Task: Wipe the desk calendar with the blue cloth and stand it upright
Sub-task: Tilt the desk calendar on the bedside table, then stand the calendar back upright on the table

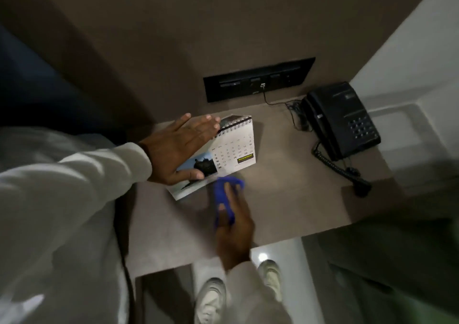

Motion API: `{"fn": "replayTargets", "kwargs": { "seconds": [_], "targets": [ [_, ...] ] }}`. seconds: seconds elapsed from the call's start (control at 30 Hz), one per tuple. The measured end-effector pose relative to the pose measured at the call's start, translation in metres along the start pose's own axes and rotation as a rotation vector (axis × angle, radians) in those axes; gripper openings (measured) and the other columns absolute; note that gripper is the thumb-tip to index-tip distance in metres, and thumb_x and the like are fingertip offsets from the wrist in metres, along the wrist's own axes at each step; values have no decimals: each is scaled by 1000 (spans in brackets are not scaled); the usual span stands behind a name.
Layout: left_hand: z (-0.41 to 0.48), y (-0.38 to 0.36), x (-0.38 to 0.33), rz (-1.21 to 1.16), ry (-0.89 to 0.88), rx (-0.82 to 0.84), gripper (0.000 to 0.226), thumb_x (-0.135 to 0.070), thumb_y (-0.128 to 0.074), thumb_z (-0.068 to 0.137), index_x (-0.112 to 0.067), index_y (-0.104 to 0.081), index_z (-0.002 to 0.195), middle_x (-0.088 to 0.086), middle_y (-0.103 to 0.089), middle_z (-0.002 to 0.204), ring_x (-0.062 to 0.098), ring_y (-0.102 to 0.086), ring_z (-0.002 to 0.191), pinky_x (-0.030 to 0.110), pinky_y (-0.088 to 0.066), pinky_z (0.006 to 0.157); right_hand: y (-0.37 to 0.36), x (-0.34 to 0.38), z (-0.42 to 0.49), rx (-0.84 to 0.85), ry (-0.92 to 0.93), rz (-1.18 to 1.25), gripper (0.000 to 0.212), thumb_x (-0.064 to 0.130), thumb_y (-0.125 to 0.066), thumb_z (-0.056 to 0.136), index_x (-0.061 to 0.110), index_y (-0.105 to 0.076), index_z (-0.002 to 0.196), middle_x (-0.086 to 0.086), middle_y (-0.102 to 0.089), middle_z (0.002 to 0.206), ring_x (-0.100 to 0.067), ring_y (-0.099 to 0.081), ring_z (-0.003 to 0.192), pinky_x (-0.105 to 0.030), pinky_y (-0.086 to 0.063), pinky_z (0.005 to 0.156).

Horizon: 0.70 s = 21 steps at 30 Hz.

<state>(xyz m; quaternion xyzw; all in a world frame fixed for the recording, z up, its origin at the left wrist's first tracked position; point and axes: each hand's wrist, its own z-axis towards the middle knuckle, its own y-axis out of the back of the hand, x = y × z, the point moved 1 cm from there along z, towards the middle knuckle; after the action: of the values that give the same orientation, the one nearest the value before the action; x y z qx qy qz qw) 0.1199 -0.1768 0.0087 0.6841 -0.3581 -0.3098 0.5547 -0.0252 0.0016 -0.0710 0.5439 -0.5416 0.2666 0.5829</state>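
A white spiral-bound desk calendar [233, 149] rests on the brown desk [285, 199], its date grid and a photo facing up toward me. My left hand [181, 147] lies flat over its left part, fingers spread across the spiral edge and thumb on the photo at the near edge. My right hand [233, 224] is blurred just below the calendar's near edge, holding a bunched blue cloth [227, 194] that sits against the desk beside the calendar's bottom corner.
A black corded telephone [342, 119] stands at the desk's right rear, its coiled cord [340, 169] trailing toward the front. A black socket panel [258, 80] is set in the wall behind. My shoes [211, 299] show below the desk's front edge.
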Motion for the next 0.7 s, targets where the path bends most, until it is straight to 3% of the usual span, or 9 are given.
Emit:
{"fn": "replayTargets", "kwargs": {
  "seconds": [0.17,0.23,0.33,0.4,0.47,0.57,0.63,0.7],
  "targets": [
    [-15,5,-5,-37,167,-3,90,-71,-18,86,-15,5,153,7,-6,164,27,-3,152,54,-6,121,114,-33,36,128,84,-494,43,17,-52,98,16,-49,141,-18,-45,152,-42,-42,139,-56,-36,114],
    [-26,0,-11,-91,292,-36,90,-72,-15,86,-15,3,153,8,-4,165,27,0,152,55,-7,121,142,-47,56,138,115,-666,43,26,-38,102,13,-52,140,-22,-41,153,-51,-39,137,-59,-37,112],
    [-43,-13,-29,-240,560,-175,89,-71,-16,87,-14,-1,153,8,-4,165,25,2,152,56,-8,121,164,-60,82,249,186,-909,93,63,10,91,12,-48,143,-28,-33,156,-55,-30,140,-60,-30,116],
    [-53,-22,-46,-367,735,-299,86,-69,-19,88,-16,-2,154,6,-2,165,22,4,152,52,-2,121,169,-66,88,370,136,-1010,109,75,23,76,20,-36,150,-22,-20,163,-49,-16,148,-58,-21,120],
    [-61,-30,-64,-539,929,-412,83,-63,-26,89,-16,-4,154,5,-1,165,21,4,152,47,0,121,168,-62,85,372,123,-990,101,79,10,80,21,-32,151,-20,-19,164,-48,-13,149,-60,-17,120],
    [-69,-35,-85,-951,1240,-580,79,-61,-33,90,-18,-14,154,4,-13,164,19,-8,151,44,-7,123,156,-29,83,252,125,-818,74,62,-39,93,19,-28,153,-15,-26,163,-37,-19,150,-54,-22,121],
    [-69,-32,-91,-1193,1391,-633,78,-68,-29,88,-22,-26,151,2,-29,160,17,-23,148,34,-15,121,141,1,99,212,76,-497,68,50,-56,93,23,-30,150,-7,-35,159,-15,-33,144,-25,-33,114],
    [-62,-27,-95,-1319,1424,-676,69,-66,-25,90,-26,-41,144,-2,-44,150,17,-37,140,27,-22,113,118,29,125,254,-25,-231,66,52,-55,93,27,-31,149,0,-40,157,0,-37,134,-7,-29,101]
  ]
}}
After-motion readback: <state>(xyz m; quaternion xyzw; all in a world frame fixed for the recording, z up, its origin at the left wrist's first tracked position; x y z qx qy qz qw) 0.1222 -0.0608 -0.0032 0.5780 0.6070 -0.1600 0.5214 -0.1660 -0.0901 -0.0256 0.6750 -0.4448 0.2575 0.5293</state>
